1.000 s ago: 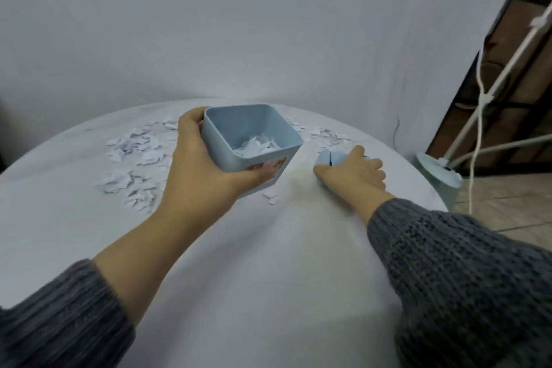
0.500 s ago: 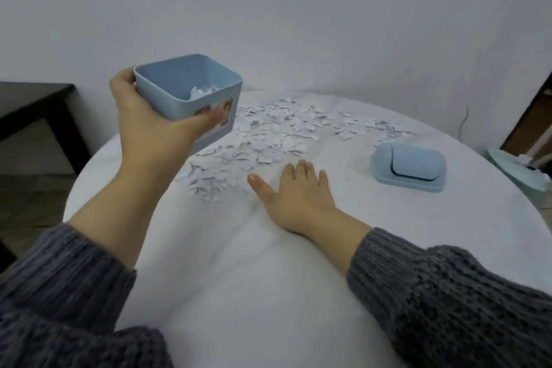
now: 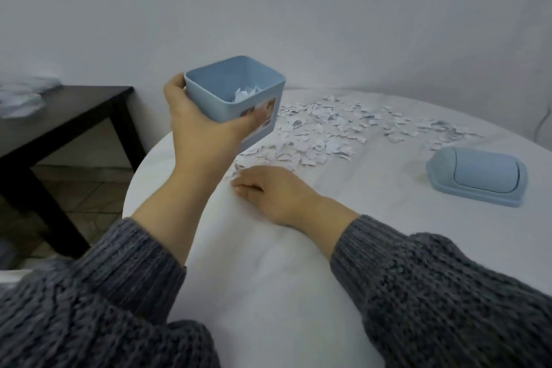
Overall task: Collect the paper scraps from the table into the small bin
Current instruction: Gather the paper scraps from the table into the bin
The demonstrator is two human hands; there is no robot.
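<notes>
Many small white paper scraps [image 3: 322, 128] lie in a wide patch on the far part of the round white table [image 3: 268, 293], running from the left side almost over to the right edge. A few more of them sit at the bottom of the small bin [image 3: 236, 78], a light blue box with round corners and a little picture [image 3: 264, 110] on one side. The left hand [image 3: 197, 128] holds the small bin up in the air, above the left end of the patch, tipped a bit so its open top can be seen. The thumb is pressed across the side with the picture, and the fingers are wrapped round the far side. The right hand [image 3: 271, 191] lies palm down on the table, just below the small bin, at the near edge of the scraps. Its fingers are bent in toward the palm and touch the nearest scraps (I cannot tell if any are caught inside). Both arms wear grey knitted sleeves [image 3: 433, 293]. Off to the right, well apart from the hands, the light blue lid [image 3: 478, 178] rests flat on the table, near the last scraps. Past the left edge of the table stands a dark side table [image 3: 65, 119] with something white and blurry [image 3: 21, 95] on top. A plain pale wall [image 3: 298, 9] fills the back.
</notes>
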